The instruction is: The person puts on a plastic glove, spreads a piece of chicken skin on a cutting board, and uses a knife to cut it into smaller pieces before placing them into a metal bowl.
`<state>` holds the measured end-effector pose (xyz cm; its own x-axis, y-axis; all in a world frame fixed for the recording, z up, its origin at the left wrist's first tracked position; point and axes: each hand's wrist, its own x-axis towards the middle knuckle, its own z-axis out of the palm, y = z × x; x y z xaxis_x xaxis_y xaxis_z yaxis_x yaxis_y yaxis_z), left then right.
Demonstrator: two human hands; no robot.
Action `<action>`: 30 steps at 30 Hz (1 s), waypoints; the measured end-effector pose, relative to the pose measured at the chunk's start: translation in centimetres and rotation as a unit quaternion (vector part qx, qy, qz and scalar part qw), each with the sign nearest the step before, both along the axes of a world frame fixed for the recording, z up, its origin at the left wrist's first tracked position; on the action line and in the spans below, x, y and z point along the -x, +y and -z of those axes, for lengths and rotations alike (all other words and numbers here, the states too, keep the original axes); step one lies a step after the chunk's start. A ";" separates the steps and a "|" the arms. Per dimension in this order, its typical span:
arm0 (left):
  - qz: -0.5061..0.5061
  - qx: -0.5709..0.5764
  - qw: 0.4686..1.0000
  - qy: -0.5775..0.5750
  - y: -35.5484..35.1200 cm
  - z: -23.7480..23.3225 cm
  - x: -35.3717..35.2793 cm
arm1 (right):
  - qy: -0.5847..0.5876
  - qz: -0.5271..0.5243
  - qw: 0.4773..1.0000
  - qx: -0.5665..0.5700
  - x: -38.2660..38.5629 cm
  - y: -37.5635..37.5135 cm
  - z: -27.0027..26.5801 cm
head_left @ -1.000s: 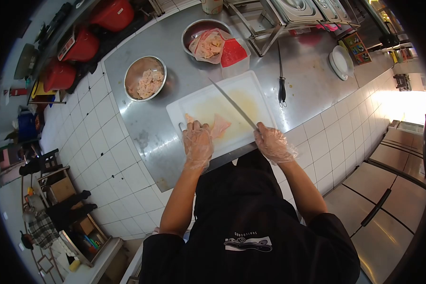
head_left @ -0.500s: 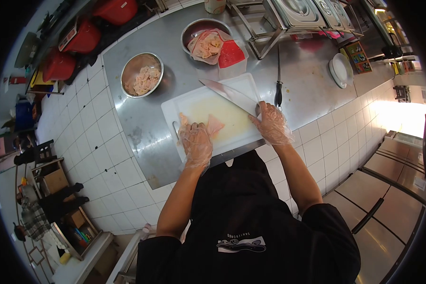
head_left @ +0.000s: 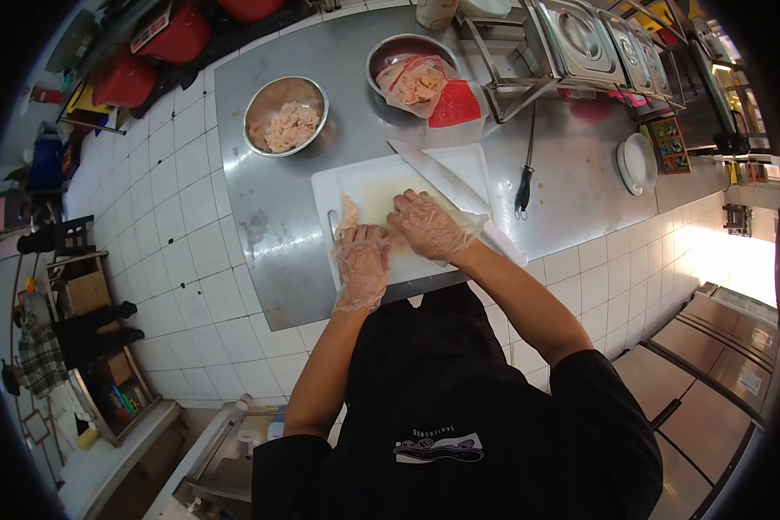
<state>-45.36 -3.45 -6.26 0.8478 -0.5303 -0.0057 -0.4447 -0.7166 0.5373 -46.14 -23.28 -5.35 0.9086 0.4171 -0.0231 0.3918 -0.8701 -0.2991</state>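
Both hands wear clear plastic gloves. My left hand (head_left: 361, 260) rests on the left part of the white cutting board (head_left: 355, 178), its fingers curled down beside a strip of pale meat (head_left: 349, 212). My right hand (head_left: 425, 227) is over the middle of the board, close to the left one, with bent fingers on a piece of meat that is mostly hidden. The large knife (head_left: 442, 178) lies across the right side of the board, its white handle (head_left: 504, 244) pointing toward the front edge; no hand holds it.
A steel bowl (head_left: 320, 121) of meat stands behind the board at the left. Another bowl (head_left: 373, 62) holds bagged meat. A sharpening rod (head_left: 526, 178), white dishes (head_left: 635, 163) and a steel container rack (head_left: 581, 43) are at the right. A person (head_left: 39, 347) is far left.
My right hand has let go of the knife and moved left to the meat beside my left hand. The knife now lies on the board. The view has shifted slightly.
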 end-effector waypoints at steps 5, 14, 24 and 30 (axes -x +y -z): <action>0.011 -0.019 1.000 -0.012 0.0 -0.8 -0.9 | -0.035 -0.022 0.999 -0.026 1.1 0.0 1.1; 0.078 0.054 0.995 -0.016 -0.1 -0.2 -1.7 | 0.019 0.045 0.996 -0.071 2.4 -0.1 -0.4; 0.106 -0.001 0.994 -0.033 -0.1 0.9 -2.0 | -0.008 0.107 0.987 -0.123 3.1 0.7 0.4; 0.112 0.048 0.992 -0.046 0.2 0.8 -2.0 | -0.038 0.092 0.992 -0.075 2.7 1.0 1.5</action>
